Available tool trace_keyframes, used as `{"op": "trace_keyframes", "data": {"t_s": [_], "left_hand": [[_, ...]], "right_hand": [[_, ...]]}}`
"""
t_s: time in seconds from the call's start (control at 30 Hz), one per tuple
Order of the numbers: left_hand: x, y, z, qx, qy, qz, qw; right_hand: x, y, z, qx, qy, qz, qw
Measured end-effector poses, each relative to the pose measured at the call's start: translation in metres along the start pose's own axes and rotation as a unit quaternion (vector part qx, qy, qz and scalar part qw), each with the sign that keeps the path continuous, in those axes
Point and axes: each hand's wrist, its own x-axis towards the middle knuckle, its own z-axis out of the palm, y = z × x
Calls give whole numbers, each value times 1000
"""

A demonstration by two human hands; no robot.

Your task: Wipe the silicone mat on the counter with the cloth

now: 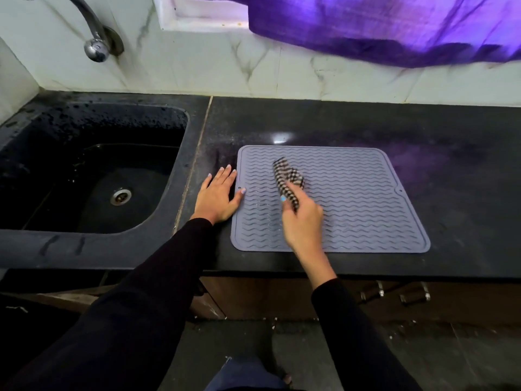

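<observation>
**Black counter, mat under wipe**

Black stone counter [366, 125] beside a dark sink [93, 176], marble-patterned wall behind. The right hand [303, 221] grips a checked cloth [287, 182], fingers curled round it, the cloth's free end lying on the grey silicone mat [352, 198]. The mat lies flat on the counter. The left hand [217, 196] rests flat, fingers straight, at the mat's left edge, thumb on the mat. A purple curtain [394, 26] hangs above.

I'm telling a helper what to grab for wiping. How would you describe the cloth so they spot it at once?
Start at the black sink, then move right along the dark counter to the grey ribbed mat. The cloth lies bunched on it, gripped by the right hand. It alone has a black-and-white check.
</observation>
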Motion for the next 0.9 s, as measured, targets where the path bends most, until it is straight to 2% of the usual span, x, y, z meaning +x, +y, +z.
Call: {"op": "trace_keyframes", "data": {"t_s": [0.07,0.13,0.2,0.3,0.5,0.57,0.63,0.67,0.73,0.77,0.83,0.9], "left_hand": [[1,0,1,1,3,0,1000],[1,0,1,1,10,0,1000],[0,-1,1,1,15,0,1000],[1,0,1,-3,22,0,1000],[0,-3,5,-1,42,2,999],[0,-3,6,-5,44,3,999],[0,-2,5,-8,47,2,999],[0,-1,5,-9,46,1,999],[1,-2,5,-9,42,2,999],[0,-2,5,-8,41,2,999],[0,-2,5,-8,44,2,999],[0,-2,5,-10,45,2,999]], "right_hand": [[-8,12,10,-139,-70,-50,987],[-22,26,24,-257,-111,-86,956],[-32,34,34,-314,-75,-123,938],[-26,45,38,-333,-25,-134,933],[-22,45,33,-316,-55,-155,934],[-16,45,25,-243,-76,-155,954],[-1,46,10,-115,-122,-79,983],[7,43,1,-18,-142,-6,990],[20,37,-15,177,-113,124,970],[23,34,-21,213,-78,147,963],[18,28,-31,115,-34,79,990],[9,31,-31,-33,-46,2,998]]}}
